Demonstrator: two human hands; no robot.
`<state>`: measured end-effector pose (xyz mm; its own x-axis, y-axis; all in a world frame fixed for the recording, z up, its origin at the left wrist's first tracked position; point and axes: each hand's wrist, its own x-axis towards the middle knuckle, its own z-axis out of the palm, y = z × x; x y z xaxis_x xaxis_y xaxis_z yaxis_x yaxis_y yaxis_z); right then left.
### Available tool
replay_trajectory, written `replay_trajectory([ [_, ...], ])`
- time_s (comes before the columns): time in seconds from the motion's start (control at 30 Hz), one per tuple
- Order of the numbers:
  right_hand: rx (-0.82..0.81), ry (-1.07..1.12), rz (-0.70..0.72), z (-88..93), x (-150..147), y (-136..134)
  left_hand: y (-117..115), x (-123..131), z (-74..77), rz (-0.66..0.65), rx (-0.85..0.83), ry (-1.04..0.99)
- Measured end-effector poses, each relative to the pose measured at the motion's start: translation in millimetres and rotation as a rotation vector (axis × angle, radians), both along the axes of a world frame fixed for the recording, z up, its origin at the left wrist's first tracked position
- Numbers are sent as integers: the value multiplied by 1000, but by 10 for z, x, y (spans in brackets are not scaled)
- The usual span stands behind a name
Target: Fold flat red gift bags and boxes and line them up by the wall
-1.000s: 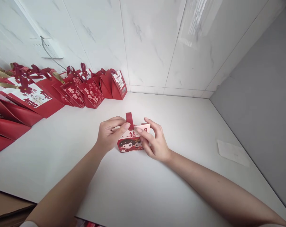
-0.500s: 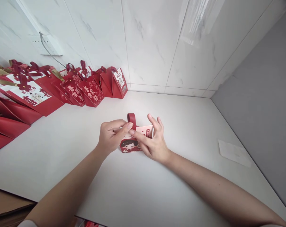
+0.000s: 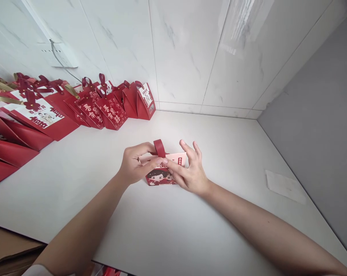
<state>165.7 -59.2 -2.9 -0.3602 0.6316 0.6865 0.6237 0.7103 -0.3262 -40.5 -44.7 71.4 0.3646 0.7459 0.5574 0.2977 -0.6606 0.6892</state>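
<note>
A small red and pink gift box (image 3: 161, 177) with cartoon faces on its front stands upright on the white table. A dark red ribbon loop (image 3: 159, 147) rises from its top edge. My left hand (image 3: 136, 163) is closed on the top of the box, with the thumb in front at the foot of the loop and the fingers behind. From the right, my right hand (image 3: 192, 170) pinches the front of the box near the left thumb tip, its other fingers raised and spread. The fingertips cover whatever fastens the ribbon there.
Red gift boxes (image 3: 112, 111) with ribbon handles crowd the table's back left along the tiled wall (image 3: 185, 57). A thin white sheet (image 3: 285, 186) lies at the right. Cardboard (image 3: 12, 243) shows below the front left edge. A cable hangs from a wall socket (image 3: 58, 55).
The ribbon loop leans a little more to the left. My left thumb and right fingertips have shifted slightly to the right at its foot. The box stays in place.
</note>
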Motion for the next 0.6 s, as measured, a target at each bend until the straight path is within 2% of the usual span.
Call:
replay_trajectory([
  [0.1,2,14,13,-18,27,30,31,-44,-2,-9,51,56],
  [0.4,-86,-40,-35,63,52,96,54,-71,5,129,127,130],
  [0.6,-107,-63,-58,78,33,115,53,-69,39,123,50,134],
])
